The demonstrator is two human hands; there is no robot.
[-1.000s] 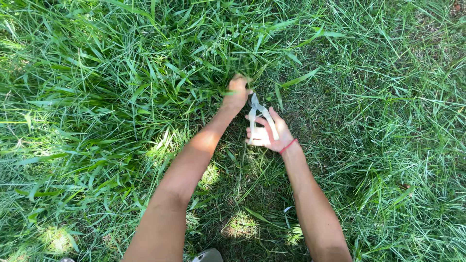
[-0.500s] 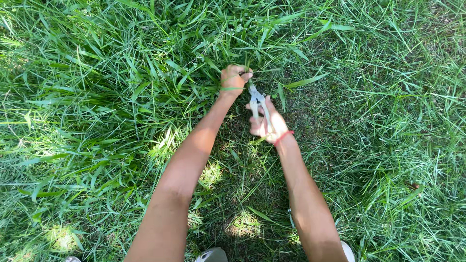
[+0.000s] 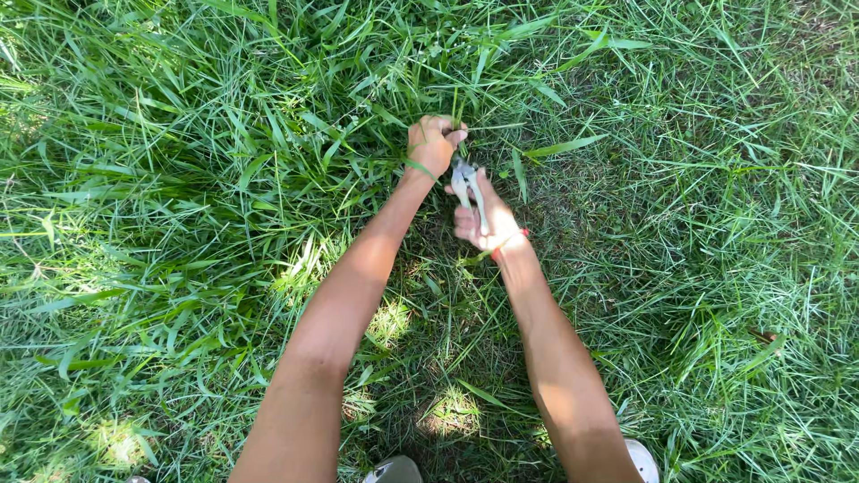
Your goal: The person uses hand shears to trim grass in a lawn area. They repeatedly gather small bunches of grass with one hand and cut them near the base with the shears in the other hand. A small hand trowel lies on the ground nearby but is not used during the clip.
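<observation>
My left hand (image 3: 433,143) is closed around a tuft of long green grass (image 3: 447,85) near the middle top of the view. Just below and to the right, my right hand (image 3: 481,219) grips a pair of metal garden shears (image 3: 465,183) whose grey handles run up through the palm. The blades point up toward the base of the tuft, right under my left fist, and are mostly hidden by the fingers and grass. A red band (image 3: 510,241) circles my right wrist.
Tall thick grass (image 3: 179,161) covers the left and top. Shorter, thinner grass (image 3: 680,268) with darker ground lies to the right and around my arms. Two shoe tips (image 3: 394,469) (image 3: 641,458) show at the bottom edge.
Both hands have stayed together at the same tuft. My left fist has tightened on the grass and the shears have moved closer under it.
</observation>
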